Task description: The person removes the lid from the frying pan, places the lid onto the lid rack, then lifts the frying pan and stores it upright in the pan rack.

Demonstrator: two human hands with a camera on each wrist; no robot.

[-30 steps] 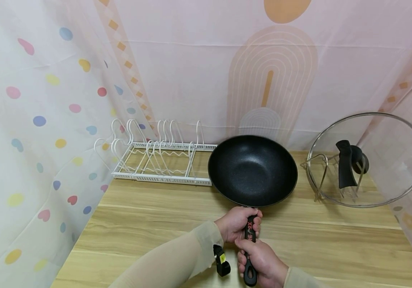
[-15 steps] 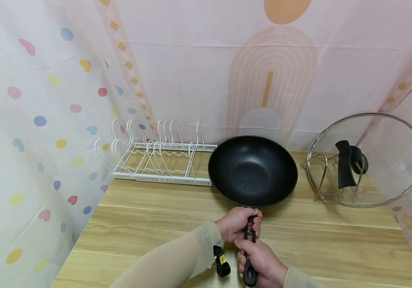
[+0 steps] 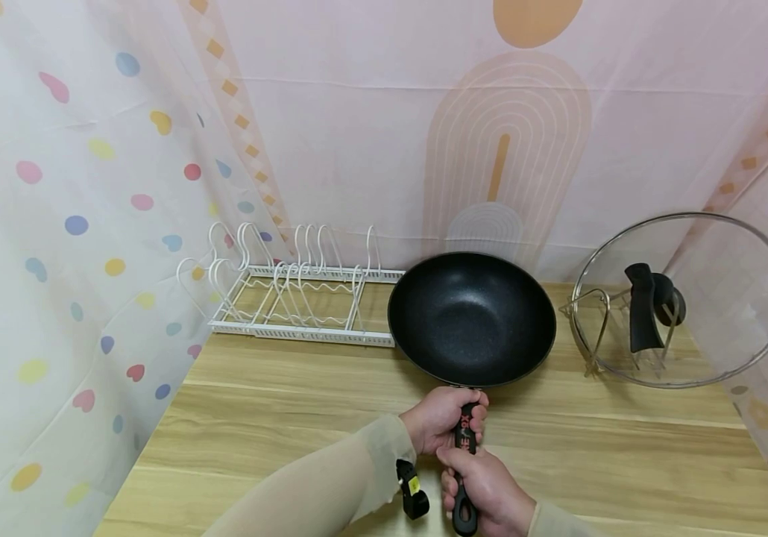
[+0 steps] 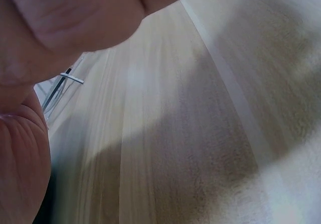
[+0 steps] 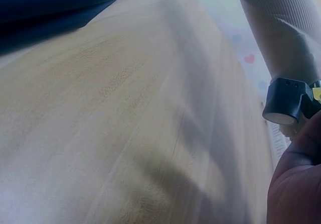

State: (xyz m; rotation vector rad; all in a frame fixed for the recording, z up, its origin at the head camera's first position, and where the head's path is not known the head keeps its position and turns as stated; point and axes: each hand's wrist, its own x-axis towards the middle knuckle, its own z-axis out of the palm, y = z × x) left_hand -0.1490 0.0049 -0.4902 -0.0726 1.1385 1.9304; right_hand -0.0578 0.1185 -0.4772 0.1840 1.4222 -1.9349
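Observation:
A black wok is in the middle of the head view, its bowl facing up and its long handle pointing toward the person. My left hand grips the handle close to the bowl. Just behind it, my right hand holds the same handle near its looped end. In the left wrist view, the curled fingers of the left hand fill the upper left corner. Only part of the right hand shows at the right edge of the right wrist view; the handle is hidden there.
Left of the wok stands a white wire rack with upright loops, its right end close to the wok's rim. On the right, a glass lid with a black knob leans in a metal stand. Patterned curtains hang behind the wooden table.
Both hands keep their grip on the wok's handle and the wok stays in place. The head view has shifted very slightly.

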